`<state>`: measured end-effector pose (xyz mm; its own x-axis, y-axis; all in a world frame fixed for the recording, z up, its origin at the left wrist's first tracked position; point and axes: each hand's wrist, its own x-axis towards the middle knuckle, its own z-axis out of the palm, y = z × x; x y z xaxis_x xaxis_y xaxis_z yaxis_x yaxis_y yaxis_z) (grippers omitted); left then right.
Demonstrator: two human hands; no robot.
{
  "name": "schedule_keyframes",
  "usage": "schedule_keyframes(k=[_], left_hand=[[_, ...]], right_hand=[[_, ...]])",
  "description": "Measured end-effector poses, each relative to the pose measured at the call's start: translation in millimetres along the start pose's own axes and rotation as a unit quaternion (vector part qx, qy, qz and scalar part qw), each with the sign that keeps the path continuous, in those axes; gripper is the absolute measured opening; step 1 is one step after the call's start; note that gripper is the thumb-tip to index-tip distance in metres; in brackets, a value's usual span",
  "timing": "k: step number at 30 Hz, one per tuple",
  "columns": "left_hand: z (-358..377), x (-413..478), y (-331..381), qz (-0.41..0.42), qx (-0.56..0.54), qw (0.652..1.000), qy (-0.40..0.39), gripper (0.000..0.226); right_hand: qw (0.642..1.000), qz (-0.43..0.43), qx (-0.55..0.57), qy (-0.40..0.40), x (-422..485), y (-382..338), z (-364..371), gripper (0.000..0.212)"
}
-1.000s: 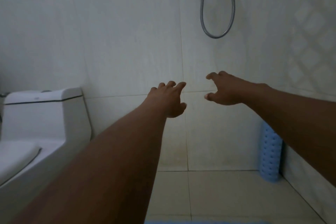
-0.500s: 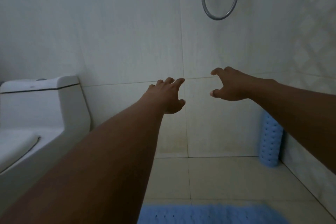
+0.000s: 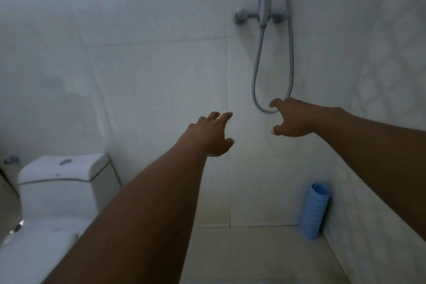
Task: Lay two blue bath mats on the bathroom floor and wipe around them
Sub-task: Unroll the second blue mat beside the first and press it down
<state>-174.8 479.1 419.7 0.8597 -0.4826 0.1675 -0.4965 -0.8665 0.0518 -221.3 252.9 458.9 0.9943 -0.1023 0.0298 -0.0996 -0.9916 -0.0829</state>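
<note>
1. The rolled blue mat (image 3: 314, 211) stands on end in the floor corner, long axis vertical, touching the right wall (image 3: 380, 214).
2. It lies below and right of both hands; the right hand (image 3: 291, 117) is nearer.
3. Left hand (image 3: 213, 135) and right hand: fingers spread, holding nothing.
4. No containers visible.

Head view, facing wall (image 3: 149, 76), angled down

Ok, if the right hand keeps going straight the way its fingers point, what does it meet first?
Probably the bottom loop of the shower hose: the right hand has its fingertips right beside it in the image, empty and spread. Depth is unclear from one view; if the hose hangs off that line, the tiled wall comes next.
</note>
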Motion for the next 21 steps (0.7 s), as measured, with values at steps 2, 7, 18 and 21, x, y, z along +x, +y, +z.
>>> schedule_keyframes(k=[2, 7, 18, 21], left_hand=[[-72.3, 8.0, 11.5, 0.017, -0.013, 1.000, -0.002, 0.081], [-206.3, 19.3, 36.3, 0.053, -0.019, 0.998, -0.024, 0.080], [-269.5, 55.8, 83.3, 0.070, -0.024, 0.993, -0.089, 0.081], [-256.0, 72.1, 116.7, 0.087, -0.035, 0.990, -0.101, 0.082]], right_hand=[[1.000, 0.011, 0.009, 0.000, -7.2, -5.9, -76.3, 0.088], [0.999, 0.033, 0.040, 0.011, -30.9, -20.2, -213.8, 0.084], [0.992, 0.111, 0.062, -0.009, -74.3, 27.7, -278.6, 0.083], [0.989, 0.134, 0.066, -0.022, -81.0, 61.9, -272.5, 0.083]])
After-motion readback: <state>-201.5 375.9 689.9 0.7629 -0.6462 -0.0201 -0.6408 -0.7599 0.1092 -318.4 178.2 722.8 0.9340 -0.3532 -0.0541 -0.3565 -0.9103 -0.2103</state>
